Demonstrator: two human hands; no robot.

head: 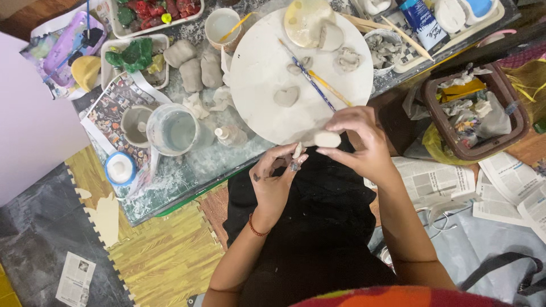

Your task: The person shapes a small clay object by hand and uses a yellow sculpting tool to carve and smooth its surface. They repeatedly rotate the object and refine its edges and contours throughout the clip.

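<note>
Clay lump (327,139) is sitting pinched in right hand (355,139) fingertips; left hand (276,179) is pinching a small clay bit (297,150) just below. Likely soft, light, dentable; holding by edges looks safest.

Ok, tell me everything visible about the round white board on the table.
The round white board looks like a flat disc with a matte, clay-smeared surface, lying flat on the messy table. On it rest a grey clay heart, a few small clay lumps, a blue-handled brush and a yellow-handled tool lying diagonally. A pale palette overlaps its top edge. The right hand, holding a small clay piece, covers its near rim.
</note>
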